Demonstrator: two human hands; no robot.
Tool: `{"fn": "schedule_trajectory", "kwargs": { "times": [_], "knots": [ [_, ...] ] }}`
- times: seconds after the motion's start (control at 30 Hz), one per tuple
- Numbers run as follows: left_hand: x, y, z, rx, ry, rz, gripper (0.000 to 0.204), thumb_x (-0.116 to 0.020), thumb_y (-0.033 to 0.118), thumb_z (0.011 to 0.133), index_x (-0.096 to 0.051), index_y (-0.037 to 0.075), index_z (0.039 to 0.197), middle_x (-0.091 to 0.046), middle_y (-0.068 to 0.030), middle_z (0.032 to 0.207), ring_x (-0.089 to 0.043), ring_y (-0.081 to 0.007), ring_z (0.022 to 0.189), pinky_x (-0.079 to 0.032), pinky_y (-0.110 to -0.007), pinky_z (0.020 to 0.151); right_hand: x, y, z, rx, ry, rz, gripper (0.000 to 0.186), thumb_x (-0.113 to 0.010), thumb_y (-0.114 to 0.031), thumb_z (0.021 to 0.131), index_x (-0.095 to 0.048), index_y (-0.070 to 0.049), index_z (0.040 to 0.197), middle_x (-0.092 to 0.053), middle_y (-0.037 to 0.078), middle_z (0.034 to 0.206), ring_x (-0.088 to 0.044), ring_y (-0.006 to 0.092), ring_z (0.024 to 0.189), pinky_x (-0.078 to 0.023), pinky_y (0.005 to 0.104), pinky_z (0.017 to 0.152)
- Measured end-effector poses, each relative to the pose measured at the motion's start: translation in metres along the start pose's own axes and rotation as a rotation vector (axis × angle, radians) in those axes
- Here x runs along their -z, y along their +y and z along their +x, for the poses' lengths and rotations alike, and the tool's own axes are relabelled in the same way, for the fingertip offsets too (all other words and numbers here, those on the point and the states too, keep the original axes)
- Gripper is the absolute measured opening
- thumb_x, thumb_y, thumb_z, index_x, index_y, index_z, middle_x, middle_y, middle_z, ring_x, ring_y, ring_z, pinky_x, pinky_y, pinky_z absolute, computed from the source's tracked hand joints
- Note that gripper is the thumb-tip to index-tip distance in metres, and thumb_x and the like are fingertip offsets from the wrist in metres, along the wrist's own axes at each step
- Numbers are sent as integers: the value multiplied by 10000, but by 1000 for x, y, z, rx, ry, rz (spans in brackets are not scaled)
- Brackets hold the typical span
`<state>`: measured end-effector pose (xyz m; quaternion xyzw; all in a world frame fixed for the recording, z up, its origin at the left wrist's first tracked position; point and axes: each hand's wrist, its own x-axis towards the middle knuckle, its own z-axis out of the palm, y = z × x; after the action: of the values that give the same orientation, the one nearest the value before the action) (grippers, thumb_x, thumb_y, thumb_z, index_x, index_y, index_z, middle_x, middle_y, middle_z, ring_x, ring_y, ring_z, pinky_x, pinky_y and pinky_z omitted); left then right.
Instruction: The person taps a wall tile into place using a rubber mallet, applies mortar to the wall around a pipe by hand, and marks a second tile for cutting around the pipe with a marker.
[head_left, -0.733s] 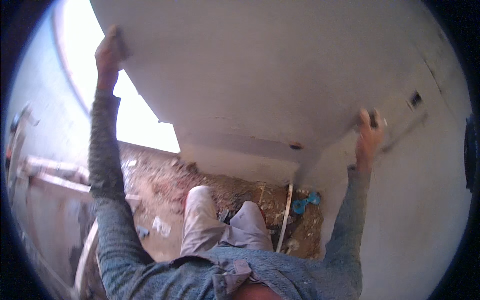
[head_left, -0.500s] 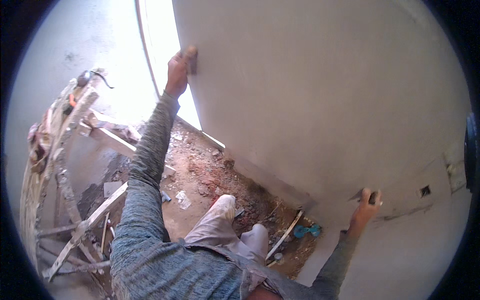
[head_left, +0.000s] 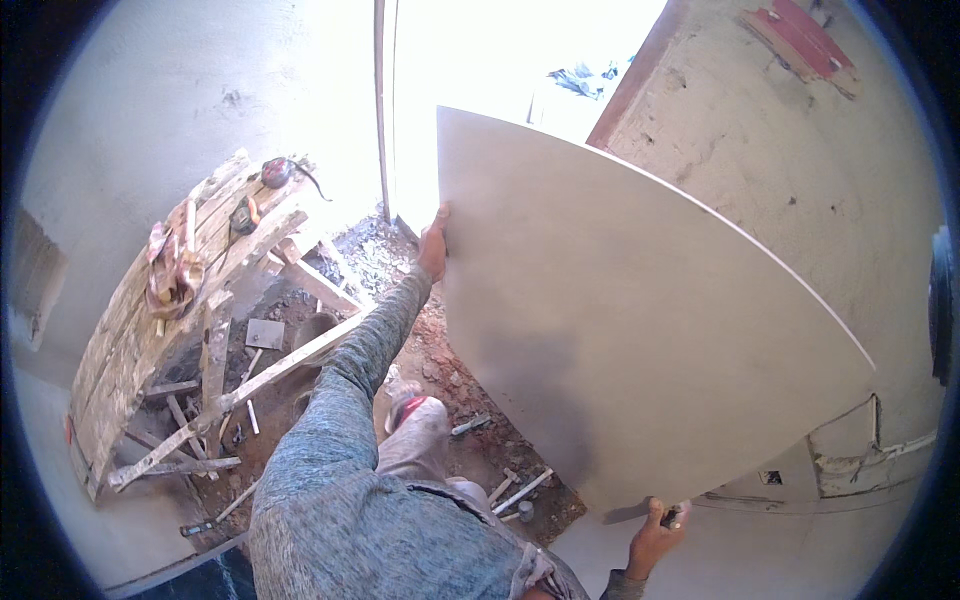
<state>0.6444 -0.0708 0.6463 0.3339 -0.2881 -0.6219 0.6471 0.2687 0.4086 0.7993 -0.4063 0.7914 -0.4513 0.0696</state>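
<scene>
A large, flat, grey-beige panel (head_left: pixel 640 300) stands tilted in front of me, with a pale, thin edge along its far right side. My left hand (head_left: pixel 434 245) is closed on its left edge, the thumb on the face and the other fingers mostly hidden. Low at the near edge, my right hand (head_left: pixel 652 540) is closed on the panel, its fingers curled up against it. Something dark shows between those fingers, too small to make out. The panel hides much of the wall and ground behind it.
At left stands a rough wooden bench (head_left: pixel 130 330) bearing a cloth (head_left: pixel 172 275), a tape measure (head_left: pixel 243 215) and a dark round object (head_left: pixel 278 172). Rubble (head_left: pixel 430 350) covers the ground. A plastered wall (head_left: pixel 800 200) rises at right, beside a bright opening.
The panel has swung right and down in view, exposing its far edge, the bright opening and the wall behind. Both hands have moved with it, still gripping its edges.
</scene>
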Motion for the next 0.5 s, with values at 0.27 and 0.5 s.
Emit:
{"fn": "schedule_trajectory", "kwargs": {
  "times": [0.27, 0.5],
  "knots": [
    [43, -31, 112, 170, 68, -151, 683, -471, 547, 948, -457, -7, 1347, -542, -130, 1296, -545, -246, 1169, -433, -362, 1014, -83, -108, 5, 159, -85, -221, 357, -693, -321, 869, -507, -17, 851, -441, 52, 701, -410, 180, 605, -356, 319, 564],
    [66, -20, 220, 262, 164, -37, 772, -375, 629, 943, -470, -38, 1320, -585, -168, 1216, -601, -263, 1087, -487, -365, 957, -169, -211, 26, 274, -113, -176, 368, -738, -338, 828, -525, -38, 809, -510, 102, 713, -503, 265, 611, -374, 352, 543]
  ]
}}
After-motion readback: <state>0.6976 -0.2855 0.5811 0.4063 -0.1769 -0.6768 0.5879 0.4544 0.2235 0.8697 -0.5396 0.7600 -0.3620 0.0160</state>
